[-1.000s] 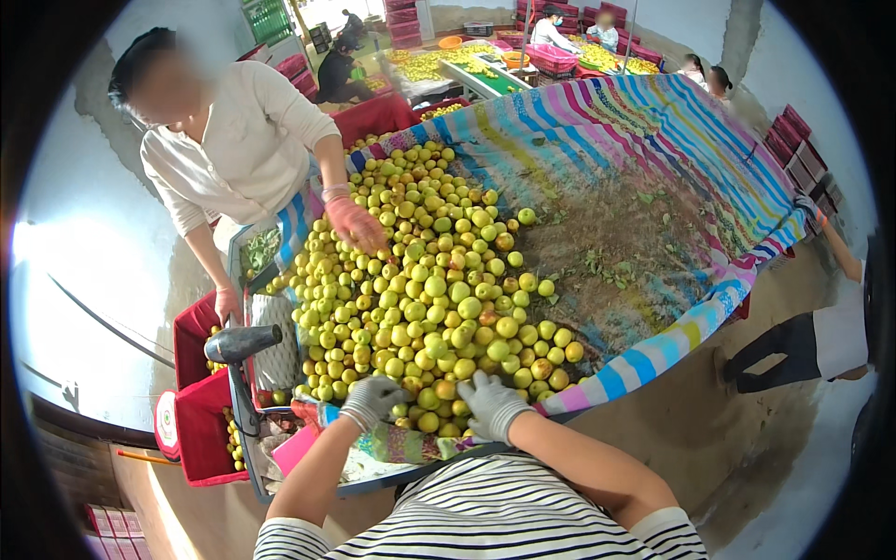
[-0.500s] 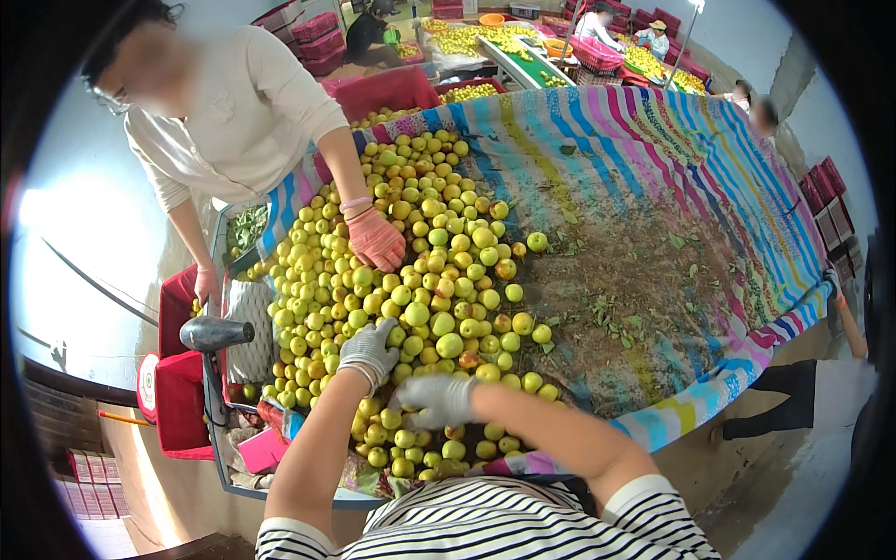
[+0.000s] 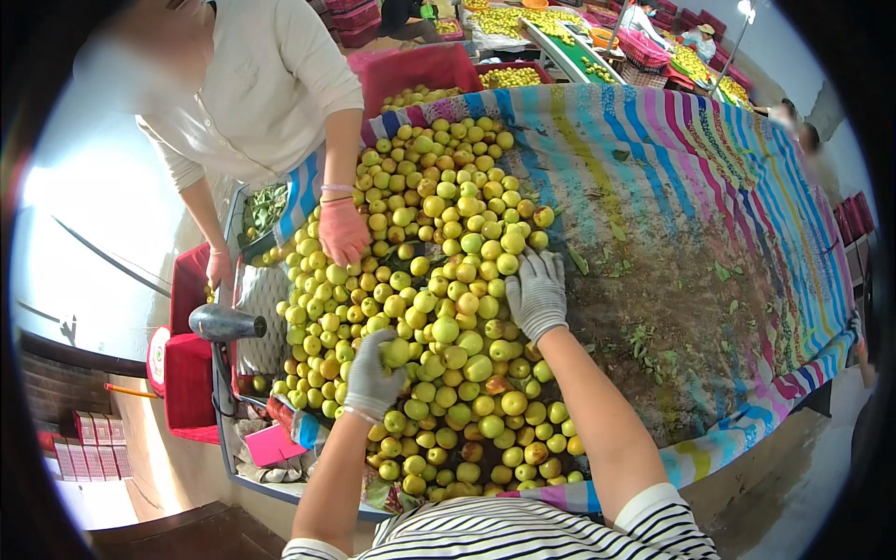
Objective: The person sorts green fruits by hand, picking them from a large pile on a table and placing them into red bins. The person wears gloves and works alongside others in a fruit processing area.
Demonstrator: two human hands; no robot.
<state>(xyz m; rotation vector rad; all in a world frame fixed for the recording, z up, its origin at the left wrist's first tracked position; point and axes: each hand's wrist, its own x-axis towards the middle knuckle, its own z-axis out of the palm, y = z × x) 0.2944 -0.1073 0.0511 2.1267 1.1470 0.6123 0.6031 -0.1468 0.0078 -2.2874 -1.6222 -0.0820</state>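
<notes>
seemingly gripping a round yellow-green fruit (image 3: 397,353) in the grey-gloved left hand (image 3: 373,385); well apart, resting the outstretched grey-gloved right hand (image 3: 539,297) against heaped fruit (image 3: 445,329), beside multicoloured striped cloth (image 3: 644,159). apparently picking through; calling next for gentle lifting.

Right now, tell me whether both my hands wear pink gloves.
No, your left hand and right hand are both gloved in grey, while a co-worker's hand wears pink.

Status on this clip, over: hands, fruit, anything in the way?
Left hand curled at a fruit, grip unclear. Right hand open, at right edge of fruit pile. Pile loose on striped sheet. Co-worker's pink-gloved hand also at pile.
</notes>
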